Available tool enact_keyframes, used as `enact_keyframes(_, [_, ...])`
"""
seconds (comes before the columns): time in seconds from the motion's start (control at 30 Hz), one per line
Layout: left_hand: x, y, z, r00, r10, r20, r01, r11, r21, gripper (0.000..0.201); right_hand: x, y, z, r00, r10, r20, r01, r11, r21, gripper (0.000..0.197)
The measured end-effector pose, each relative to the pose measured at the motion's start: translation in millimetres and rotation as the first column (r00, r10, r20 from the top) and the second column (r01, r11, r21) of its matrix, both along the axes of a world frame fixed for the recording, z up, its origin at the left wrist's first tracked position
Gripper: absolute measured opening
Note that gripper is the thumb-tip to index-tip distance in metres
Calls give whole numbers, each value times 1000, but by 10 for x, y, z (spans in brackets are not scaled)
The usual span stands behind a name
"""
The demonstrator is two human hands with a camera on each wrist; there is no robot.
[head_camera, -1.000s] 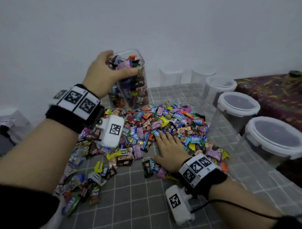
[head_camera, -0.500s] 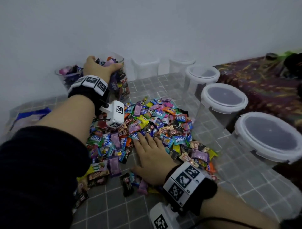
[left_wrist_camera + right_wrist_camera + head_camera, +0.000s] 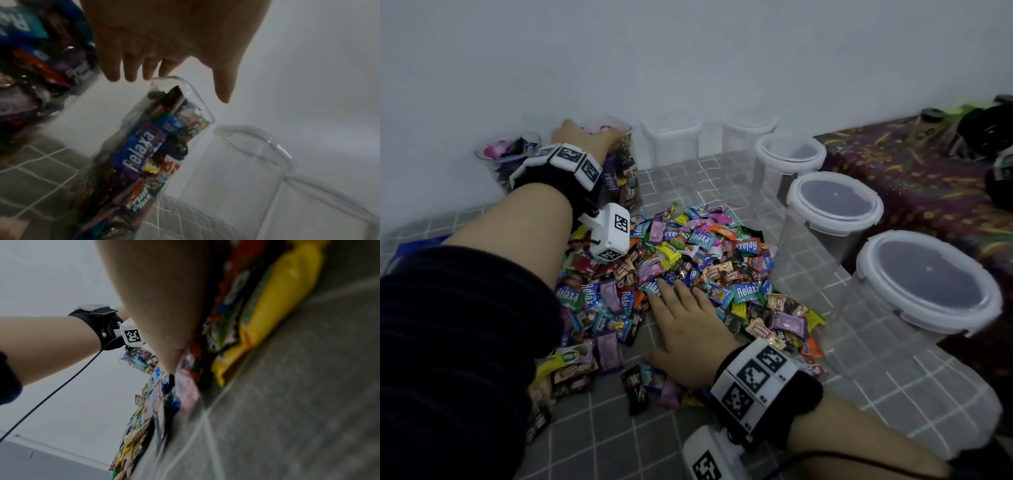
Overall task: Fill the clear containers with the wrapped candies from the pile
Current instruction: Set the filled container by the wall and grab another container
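A heap of wrapped candies [image 3: 688,260] lies on the grey grid mat [image 3: 654,428]. My right hand [image 3: 674,308] rests flat on its near side with straight fingers, holding nothing; the right wrist view shows the palm [image 3: 164,296] over wrappers [image 3: 267,305]. My left hand [image 3: 585,135] reaches to the back wall over a clear container full of candies [image 3: 619,178]. In the left wrist view that hand [image 3: 191,84] is spread, fingertips at the rim of the full container [image 3: 148,154], thumb apart from it. An empty clear container [image 3: 236,170] stands right beside it.
A second candy-filled container [image 3: 506,154] stands left of the first by the wall. Two empty clear containers [image 3: 671,137] [image 3: 748,132] line the back. Three round white-rimmed tubs [image 3: 789,161] [image 3: 834,202] [image 3: 928,281] run down the right. A patterned cloth [image 3: 928,178] covers the far right.
My left hand carried the full container from above the pile back to the wall, set it beside the other full one, and its fingers have straightened. The right hand stayed on the pile.
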State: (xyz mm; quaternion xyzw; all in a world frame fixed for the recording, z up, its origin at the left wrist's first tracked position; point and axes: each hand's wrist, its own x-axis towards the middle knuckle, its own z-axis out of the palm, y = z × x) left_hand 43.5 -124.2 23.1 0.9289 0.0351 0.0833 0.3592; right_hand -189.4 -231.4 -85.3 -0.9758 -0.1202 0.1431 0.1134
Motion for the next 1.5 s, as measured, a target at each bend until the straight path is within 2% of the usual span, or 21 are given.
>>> enact_keyframes(0.07, [-38, -59, 39, 992, 25, 124, -27, 999, 19, 99, 5, -1, -1, 1000, 3, -8, -3, 1000, -9, 82])
enact_keyframes(0.17, [-95, -234, 93, 961, -123, 248, 100, 990, 104, 88, 5, -9, 9, 1000, 9, -19, -9, 1000, -14, 81])
enact_keyframes(0.23, [-138, -391, 107, 940, -254, 227, 212, 958, 193, 88, 8, -14, 8, 1000, 11, -18, -11, 1000, -9, 82])
enact_keyframes(0.37, [-122, -648, 44, 914, -403, 50, 353, 849, 394, 97, 17, -20, -17, 1000, 2, -3, -2, 1000, 3, 82])
enact_keyframes(0.43, [-126, -712, 14, 894, -449, 12, 380, 771, 511, 88, 19, -20, -34, 1000, 4, 3, -4, 1000, 1, 82])
enact_keyframes(0.5, [-142, -732, 12, 882, -471, 23, 381, 740, 554, 73, 24, -21, -44, 1000, 6, 7, -6, 1000, 1, 82])
enact_keyframes(0.6, [-166, -714, 9, 881, -469, 57, 357, 741, 569, 58, 35, -28, -48, 1000, 11, 1, -11, 1000, 5, 82])
enact_keyframes(0.77, [-204, -645, -108, 861, -472, 187, 294, 763, 576, 47, 32, -27, -52, 1000, 10, 18, -10, 1000, 2, 81])
enact_keyframes(0.93, [-270, -538, -122, 826, -450, 339, 262, 840, 475, 45, 34, -27, -65, 1000, 14, 23, -14, 1000, -3, 81])
enact_keyframes(1.1, [-411, -439, 61, 783, -442, 438, 250, 868, 429, 47, 34, -26, -50, 1000, 12, 19, -12, 1000, -3, 80])
enact_keyframes(1.33, [-967, -66, 375, 687, -455, 567, 247, 879, 407, 45, 32, -26, -6, 1000, 15, -9, -15, 1000, -24, 81])
enact_keyframes(1.5, [-1515, 378, 443, 649, -460, 606, 226, 877, 423, 47, 38, -29, 11, 1000, 7, -17, -8, 999, -35, 80])
